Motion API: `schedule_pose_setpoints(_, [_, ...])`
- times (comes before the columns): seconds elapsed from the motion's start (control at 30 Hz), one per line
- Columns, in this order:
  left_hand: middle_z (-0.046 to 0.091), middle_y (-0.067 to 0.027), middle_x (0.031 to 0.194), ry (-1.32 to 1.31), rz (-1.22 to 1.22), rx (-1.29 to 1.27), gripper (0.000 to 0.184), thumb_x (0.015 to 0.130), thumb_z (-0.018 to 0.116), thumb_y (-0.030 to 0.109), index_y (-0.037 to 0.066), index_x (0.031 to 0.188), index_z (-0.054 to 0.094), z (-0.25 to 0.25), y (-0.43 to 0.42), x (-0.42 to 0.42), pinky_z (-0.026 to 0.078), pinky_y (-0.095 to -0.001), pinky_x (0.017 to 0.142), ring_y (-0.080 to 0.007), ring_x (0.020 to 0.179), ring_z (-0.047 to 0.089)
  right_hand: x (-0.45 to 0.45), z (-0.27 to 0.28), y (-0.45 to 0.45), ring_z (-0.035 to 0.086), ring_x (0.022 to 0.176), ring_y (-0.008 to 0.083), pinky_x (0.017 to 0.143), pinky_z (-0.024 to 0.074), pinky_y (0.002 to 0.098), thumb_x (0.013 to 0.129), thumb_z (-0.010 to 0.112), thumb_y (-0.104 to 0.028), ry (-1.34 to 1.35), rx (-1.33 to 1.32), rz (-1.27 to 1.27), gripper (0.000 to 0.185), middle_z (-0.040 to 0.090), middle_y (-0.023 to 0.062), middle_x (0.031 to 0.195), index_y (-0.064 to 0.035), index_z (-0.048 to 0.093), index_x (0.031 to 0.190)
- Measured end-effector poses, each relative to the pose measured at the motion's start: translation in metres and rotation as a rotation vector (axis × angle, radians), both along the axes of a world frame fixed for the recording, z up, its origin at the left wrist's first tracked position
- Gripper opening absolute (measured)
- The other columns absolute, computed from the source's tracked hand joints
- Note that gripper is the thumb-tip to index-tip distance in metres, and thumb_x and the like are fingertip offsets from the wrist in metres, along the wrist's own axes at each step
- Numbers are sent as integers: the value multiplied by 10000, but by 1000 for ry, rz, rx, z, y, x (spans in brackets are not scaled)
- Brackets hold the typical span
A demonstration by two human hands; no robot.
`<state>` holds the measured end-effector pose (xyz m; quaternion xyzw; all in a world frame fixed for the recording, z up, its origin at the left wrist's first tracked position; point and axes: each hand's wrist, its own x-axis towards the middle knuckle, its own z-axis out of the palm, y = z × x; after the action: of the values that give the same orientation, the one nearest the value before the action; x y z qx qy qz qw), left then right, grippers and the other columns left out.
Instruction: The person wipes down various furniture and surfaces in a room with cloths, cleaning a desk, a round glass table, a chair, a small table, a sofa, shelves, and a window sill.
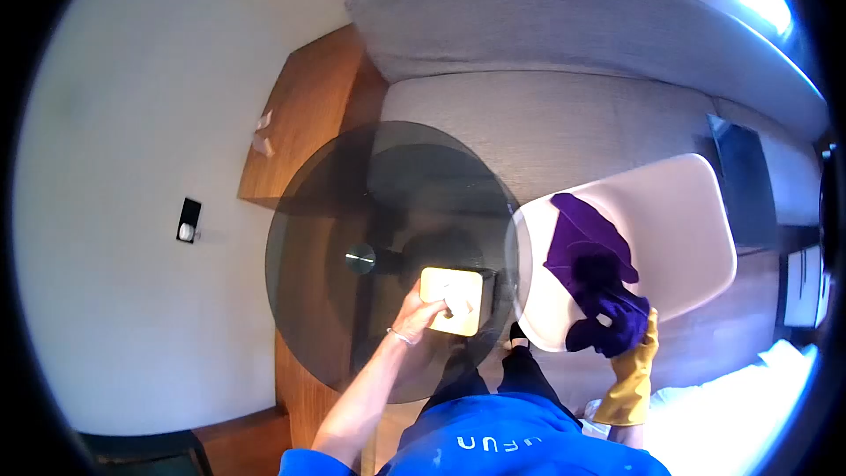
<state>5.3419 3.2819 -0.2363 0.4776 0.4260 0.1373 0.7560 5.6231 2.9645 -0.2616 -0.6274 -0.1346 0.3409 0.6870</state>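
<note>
My left hand (414, 316) grips the near-left edge of a small square yellow box (441, 282), thumb on top, above the round glass table. A crumpled white piece like a tissue (458, 300) shows on the box top; glare hides its detail. On my right hand (636, 375) is a yellow rubber glove (624, 401), its fingers closed on the lower end of a purple cloth (589, 238). This cloth hangs or lies bunched across the seat of a pale chair (679, 203); which of the two I cannot tell.
The round dark glass table (308, 291) stands in front of me, beside a wooden cabinet (317, 97). A long grey sofa (493, 115) runs behind the table and chair. White bedding or cloth (731, 414) lies at lower right. A black wall plate (189, 216) is at left.
</note>
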Motion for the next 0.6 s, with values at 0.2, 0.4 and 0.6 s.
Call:
schedule_pose_setpoints(0.2, [567, -134, 1252, -104, -58, -55, 868, 726, 772, 74, 55, 1458, 306, -6, -42, 91, 509, -361, 931, -236, 1110, 595, -34, 80, 49, 602, 1171, 290, 1053, 453, 404, 984, 541, -380, 660, 551, -112, 507, 618, 153, 1267, -11, 512, 1331])
schedule_pose_setpoints(0.4, [539, -167, 1314, -213, -44, -98, 977, 699, 734, 48, 93, 1528, 220, 22, -85, 133, 482, -371, 984, -269, 1178, 570, -44, 111, 73, 522, 1201, 333, 1018, 432, 408, 770, 798, -66, -1115, -147, 148, 472, 548, 167, 1277, -45, 598, 1198])
schedule_pose_setpoints(0.6, [546, -160, 1332, -322, -252, 86, 994, 674, 815, 141, 77, 1517, 292, 34, -100, 141, 398, -349, 1053, -261, 1233, 523, -33, 32, 63, 304, 1435, 306, 1141, 308, 383, 748, 802, -25, -541, 283, -28, 734, 222, 183, 1584, -117, 469, 1396])
